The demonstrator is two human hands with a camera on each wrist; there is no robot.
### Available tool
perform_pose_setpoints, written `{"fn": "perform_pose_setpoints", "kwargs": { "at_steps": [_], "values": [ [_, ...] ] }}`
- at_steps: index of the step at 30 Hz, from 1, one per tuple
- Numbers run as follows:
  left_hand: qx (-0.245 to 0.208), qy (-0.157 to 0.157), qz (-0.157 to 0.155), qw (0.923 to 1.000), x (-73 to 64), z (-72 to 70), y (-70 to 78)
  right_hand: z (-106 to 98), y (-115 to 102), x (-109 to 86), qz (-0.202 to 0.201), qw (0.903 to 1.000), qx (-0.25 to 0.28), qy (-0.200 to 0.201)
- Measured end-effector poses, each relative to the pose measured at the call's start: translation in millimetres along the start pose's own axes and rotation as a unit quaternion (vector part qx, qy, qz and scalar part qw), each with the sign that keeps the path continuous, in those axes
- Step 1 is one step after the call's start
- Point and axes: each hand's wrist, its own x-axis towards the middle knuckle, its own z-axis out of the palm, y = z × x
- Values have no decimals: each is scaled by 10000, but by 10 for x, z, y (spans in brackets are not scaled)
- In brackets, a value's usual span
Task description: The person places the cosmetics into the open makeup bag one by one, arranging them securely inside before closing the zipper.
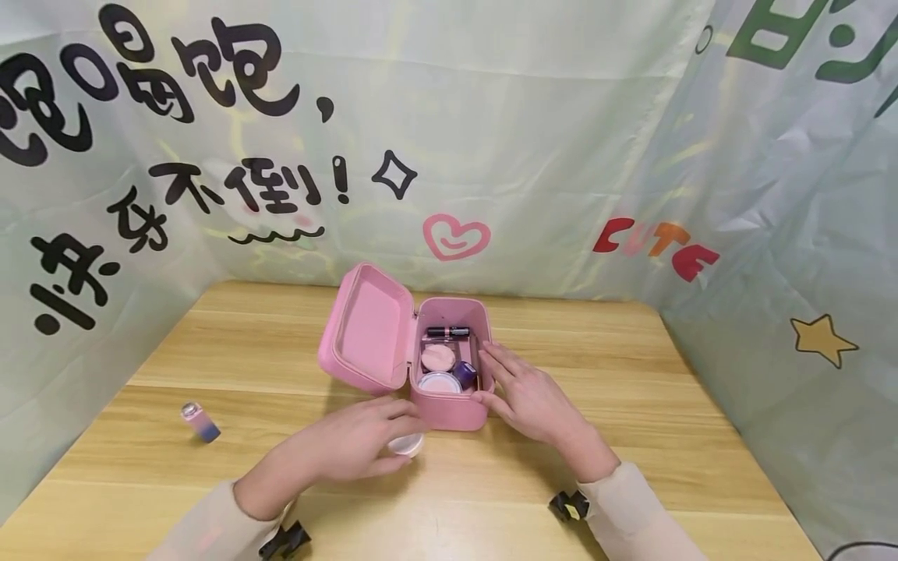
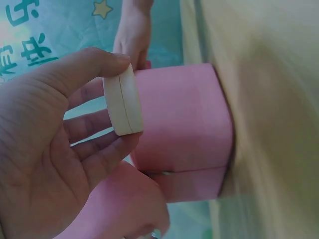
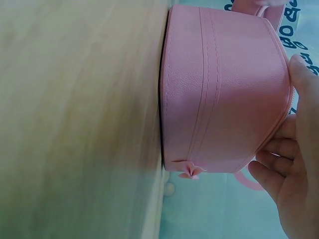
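A pink cosmetic case (image 1: 452, 413) stands on the table with its lid (image 1: 375, 327) swung out to the left. My left hand (image 1: 351, 440) pinches a small round white compact (image 2: 123, 102) between thumb and fingers, in front of the case and close to its wall. At the right, my right hand (image 1: 529, 397) holds the case by its rim, fingertips at the upper edge in the right wrist view. Inside the case lie a pale pink puff (image 1: 438, 358), a round white-topped container (image 1: 440, 383), a dark purple item (image 1: 464, 374) and a black tube (image 1: 449, 332).
A small pink and blue tube (image 1: 201, 423) lies on the wooden table (image 1: 617, 358), left of my left hand. A pale printed cloth (image 1: 547, 156) hangs behind the table and along its sides. A black cable (image 1: 863, 545) shows at the lower right corner.
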Motion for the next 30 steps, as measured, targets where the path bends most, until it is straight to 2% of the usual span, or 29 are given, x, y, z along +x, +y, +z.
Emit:
{"fn": "perform_pose_setpoints", "kwargs": {
  "at_steps": [5, 8, 11, 18, 25, 30],
  "values": [
    [41, -35, 45, 10000, 136, -87, 57, -4, 3, -7, 4, 10000, -12, -14],
    [28, 50, 73, 10000, 223, -142, 77, -5, 4, -4, -4, 10000, -3, -35],
    [60, 221, 66, 9997, 310, -184, 80, -5, 4, -4, -17, 10000, 4, -40],
    [233, 636, -192, 9975, 543, -263, 64, -5, -5, -1, 23, 10000, 25, -45],
    [589, 839, -213, 9945, 760, -276, 18, 6, 5, -1, -10, 10000, 27, -10],
    [722, 714, -642, 9928, 892, -240, -30, 12, 12, -12, 8, 10000, 25, -1]
  ]
}}
